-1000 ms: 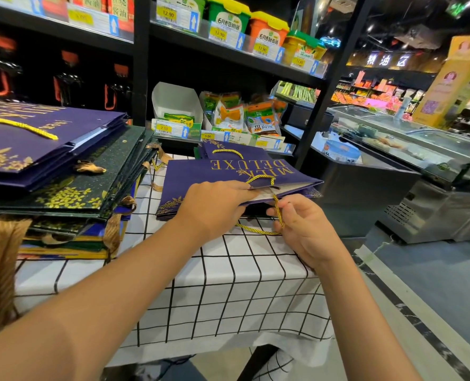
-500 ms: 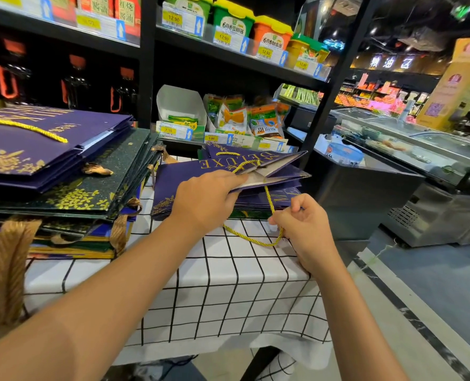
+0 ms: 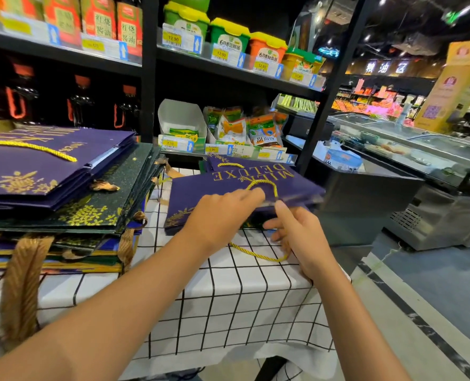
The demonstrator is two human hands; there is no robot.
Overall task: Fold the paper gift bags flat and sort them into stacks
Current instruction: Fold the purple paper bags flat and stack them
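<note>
A flat purple gift bag with gold "MILK DELUXE" lettering lies on a small stack of purple bags at the back of the table. My left hand lies on its near part with the fingers stretched flat toward its gold cord handle. My right hand is at the bag's near right edge, thumb up against the edge and fingers loosely spread. A second gold cord loop hangs out below the bag onto the cloth. At left stands a tall stack of flat purple bags over dark green bags.
The table wears a white cloth with a black grid. Gold ribbon handles hang off the left stack. Black store shelves with jars and packets rise right behind the table. A chest freezer and the aisle floor lie to the right.
The bag's raised open edge has come down flat onto the stack. My left hand went from gripping the edge to lying flat on it, and my right hand let go of the cord.
</note>
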